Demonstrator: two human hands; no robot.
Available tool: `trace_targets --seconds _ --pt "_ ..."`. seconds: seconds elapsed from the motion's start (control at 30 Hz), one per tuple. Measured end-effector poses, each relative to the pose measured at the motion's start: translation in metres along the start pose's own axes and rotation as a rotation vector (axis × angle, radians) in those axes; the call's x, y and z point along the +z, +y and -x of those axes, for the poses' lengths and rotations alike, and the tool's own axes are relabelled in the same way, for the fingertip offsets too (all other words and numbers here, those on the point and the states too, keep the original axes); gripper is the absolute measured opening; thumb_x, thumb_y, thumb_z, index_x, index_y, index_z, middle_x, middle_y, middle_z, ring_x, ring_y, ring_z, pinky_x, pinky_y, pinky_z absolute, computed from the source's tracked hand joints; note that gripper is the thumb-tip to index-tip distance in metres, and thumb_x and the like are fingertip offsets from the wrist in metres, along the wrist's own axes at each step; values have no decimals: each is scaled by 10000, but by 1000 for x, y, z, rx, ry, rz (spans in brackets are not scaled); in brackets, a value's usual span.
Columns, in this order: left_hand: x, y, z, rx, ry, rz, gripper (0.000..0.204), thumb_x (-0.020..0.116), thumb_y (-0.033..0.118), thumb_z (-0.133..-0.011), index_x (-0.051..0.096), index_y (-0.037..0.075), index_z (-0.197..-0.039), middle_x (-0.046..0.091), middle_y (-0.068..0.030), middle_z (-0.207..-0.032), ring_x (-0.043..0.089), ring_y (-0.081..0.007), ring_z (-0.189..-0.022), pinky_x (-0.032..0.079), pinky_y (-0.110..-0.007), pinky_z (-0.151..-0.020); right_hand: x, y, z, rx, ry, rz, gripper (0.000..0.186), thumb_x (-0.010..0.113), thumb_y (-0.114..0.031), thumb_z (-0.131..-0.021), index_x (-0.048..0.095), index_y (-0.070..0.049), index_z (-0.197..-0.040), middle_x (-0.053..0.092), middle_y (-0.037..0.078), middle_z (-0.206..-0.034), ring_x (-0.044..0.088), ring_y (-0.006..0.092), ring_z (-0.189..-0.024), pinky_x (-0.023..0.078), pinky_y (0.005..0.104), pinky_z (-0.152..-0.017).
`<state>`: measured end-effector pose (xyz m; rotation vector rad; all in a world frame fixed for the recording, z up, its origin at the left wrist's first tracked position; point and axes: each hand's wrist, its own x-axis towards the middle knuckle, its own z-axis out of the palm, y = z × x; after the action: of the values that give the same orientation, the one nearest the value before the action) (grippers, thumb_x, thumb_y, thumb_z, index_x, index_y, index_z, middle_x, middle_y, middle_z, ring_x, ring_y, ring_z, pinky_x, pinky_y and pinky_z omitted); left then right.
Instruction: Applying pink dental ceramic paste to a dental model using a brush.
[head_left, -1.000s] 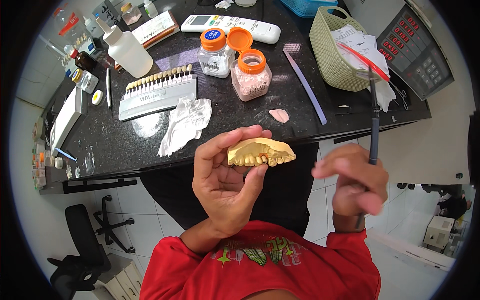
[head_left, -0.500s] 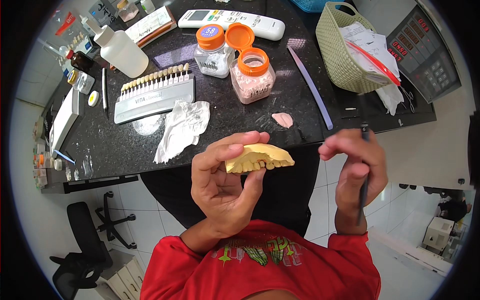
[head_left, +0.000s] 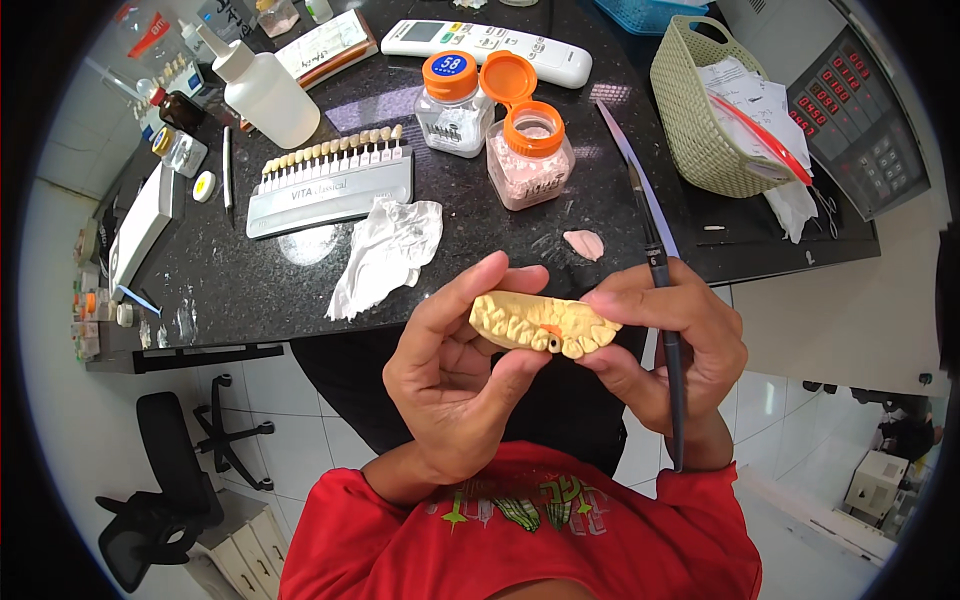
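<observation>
Between my two hands is a yellow dental cast (head_left: 545,318), its row of teeth turned up toward me. A small dark-rimmed hole and an orange-red patch show among the teeth near its middle. My left hand (head_left: 450,365) grips the left end, thumb below and fingers behind. With thumb and forefinger, my right hand (head_left: 690,340) pinches the right end. That same hand also carries a dark-handled brush (head_left: 676,400), its tip pointing away over the counter. Just beyond the cast, a flat pink lump (head_left: 584,244) lies on the counter.
On the black counter (head_left: 480,235) stand an open jar of pink powder (head_left: 530,175) and an orange-lidded jar (head_left: 452,115). Around them lie a tooth shade guide (head_left: 335,195), crumpled tissue (head_left: 388,258), a lavender strip (head_left: 664,218) and a remote (head_left: 490,50). A woven basket (head_left: 705,130) stands right.
My right hand has come left with the brush and taken hold of the cast's right end. The cast has turned, bringing its biting surfaces into view. The whole view has shifted slightly.
</observation>
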<state>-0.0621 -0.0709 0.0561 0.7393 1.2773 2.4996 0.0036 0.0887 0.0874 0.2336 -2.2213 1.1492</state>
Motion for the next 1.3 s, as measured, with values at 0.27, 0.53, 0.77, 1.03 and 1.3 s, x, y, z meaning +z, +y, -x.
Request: trace_targets --seconds 0.27,0.53,0.77,1.03,1.3 --pt "-2 6 -1 -48 -44 -117 635 754 -10 -766 460 -84 -1324 583 -144 -1092 606 -199 -1037 527 -293 -885 0 -12 -10 11 2 -9 243 738 -162 -774 640 8 -917 687 202 -902 678 257 -799 539 327 -704" --pt "-1 8 2 3 -50 -241 655 787 20 -737 487 -80 -1310 581 -121 -1065 600 -165 -987 521 -265 -863 3 -16 -10 17 35 0 144 718 -20 -721 654 -11 -850 683 154 -821 675 224 -679 540 284 -591" --pt "-1 7 2 75 -76 -284 656 795 24 -727 498 -77 -1303 584 -123 -1058 602 -154 -966 528 -253 -846 2 -22 -7 105 32 -53 112 703 -20 -746 647 -7 -841 684 149 -801 656 203 -631 518 266 -566" --pt "-4 6 0 98 -109 -353 652 789 26 -734 495 -74 -1307 587 -123 -1061 611 -149 -943 532 -248 -833 1 -19 -7 116 9 -66 130 707 -18 -748 656 -12 -868 683 134 -791 675 211 -658 516 260 -577" --pt "-1 8 -2 -91 -63 -92 608 722 2 -808 432 -70 -1338 591 -162 -1137 618 -191 -1024 523 -281 -882 -5 -28 -2 229 14 -21 332 810 -244 -735 667 -7 -919 691 152 -841 679 207 -761 527 282 -675"
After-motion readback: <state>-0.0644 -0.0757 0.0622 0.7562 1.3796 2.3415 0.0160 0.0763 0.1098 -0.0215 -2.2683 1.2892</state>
